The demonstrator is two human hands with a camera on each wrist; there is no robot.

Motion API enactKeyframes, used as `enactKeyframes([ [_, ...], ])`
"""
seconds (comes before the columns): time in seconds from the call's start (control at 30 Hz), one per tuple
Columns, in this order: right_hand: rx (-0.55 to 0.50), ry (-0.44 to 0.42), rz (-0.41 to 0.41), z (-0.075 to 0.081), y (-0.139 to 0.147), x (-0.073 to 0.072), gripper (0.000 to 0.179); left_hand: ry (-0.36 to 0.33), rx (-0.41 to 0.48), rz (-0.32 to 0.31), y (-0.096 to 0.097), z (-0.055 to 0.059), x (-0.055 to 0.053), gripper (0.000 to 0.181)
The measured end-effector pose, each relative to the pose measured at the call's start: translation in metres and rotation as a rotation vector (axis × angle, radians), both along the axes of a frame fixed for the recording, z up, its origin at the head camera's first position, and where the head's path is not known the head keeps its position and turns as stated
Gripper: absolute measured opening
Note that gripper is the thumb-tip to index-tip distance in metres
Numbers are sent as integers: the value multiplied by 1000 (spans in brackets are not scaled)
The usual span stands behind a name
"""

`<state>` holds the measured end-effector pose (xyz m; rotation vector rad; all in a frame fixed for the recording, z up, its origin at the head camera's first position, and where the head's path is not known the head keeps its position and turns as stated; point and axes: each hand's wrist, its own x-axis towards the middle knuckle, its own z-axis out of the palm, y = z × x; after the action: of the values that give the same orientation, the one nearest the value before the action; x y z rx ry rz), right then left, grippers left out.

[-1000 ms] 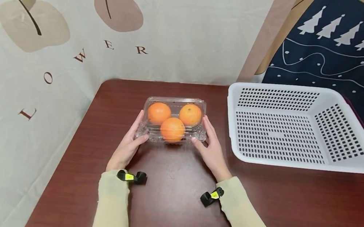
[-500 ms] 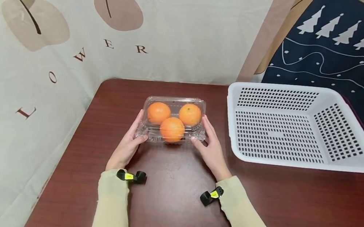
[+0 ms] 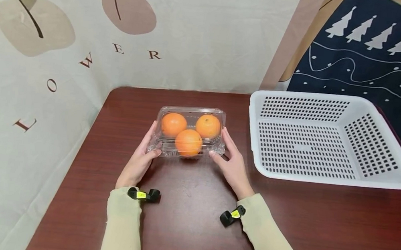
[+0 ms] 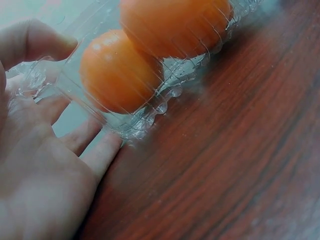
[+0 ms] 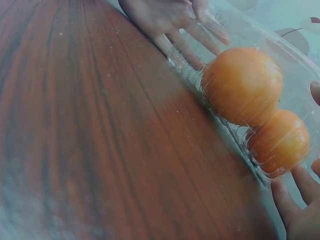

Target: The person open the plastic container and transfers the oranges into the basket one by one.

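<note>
A clear plastic clamshell box (image 3: 193, 110) with a lid over it holds three oranges, one at the front (image 3: 188, 143), one at the back left (image 3: 173, 124) and one at the back right (image 3: 208, 126). My left hand (image 3: 135, 166) grips its left end, thumb at the near rim and fingers along the side. The right hand (image 3: 233, 170) holds the opposite end in the same way. In the left wrist view, fingertips of the left hand (image 4: 45, 165) touch the lower edge of the box. The right wrist view shows the right hand (image 5: 305, 217) partly cut off.
A white perforated plastic basket (image 3: 260, 147) stands to the right on the dark red wooden table (image 3: 184, 220). Behind and to the left hangs a pale printed cloth (image 3: 209, 33). A navy cloth with white trees (image 3: 365, 72) hangs at the back right.
</note>
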<state>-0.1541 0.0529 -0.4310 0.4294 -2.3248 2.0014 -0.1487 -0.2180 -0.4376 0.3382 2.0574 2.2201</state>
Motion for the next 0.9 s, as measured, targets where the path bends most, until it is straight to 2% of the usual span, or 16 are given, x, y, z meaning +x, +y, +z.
enactKeyframes([
  [0.1, 30, 7, 3, -12, 0, -5, 68, 3, -8, -2, -2, -3, -1, 80],
  [0.2, 55, 18, 7, -14, 0, -5, 67, 0, -21, -3, -2, -1, 0, 80],
  [0.23, 64, 22, 6, -14, 0, -4, 67, -2, -29, 0, -1, 0, 0, 79],
  [0.33, 77, 21, 3, 0, 0, 3, 65, -10, -41, 4, 1, 3, 1, 79],
  [0.5, 97, 24, 5, 0, -1, 3, 64, 2, -47, 10, 1, 4, 2, 79],
  [0.73, 131, 25, -2, -23, -2, -8, 66, 2, -83, 23, 1, 5, 4, 81],
  [0.9, 139, 17, -18, -25, -3, -7, 66, 14, -99, 13, 2, 7, 3, 81],
])
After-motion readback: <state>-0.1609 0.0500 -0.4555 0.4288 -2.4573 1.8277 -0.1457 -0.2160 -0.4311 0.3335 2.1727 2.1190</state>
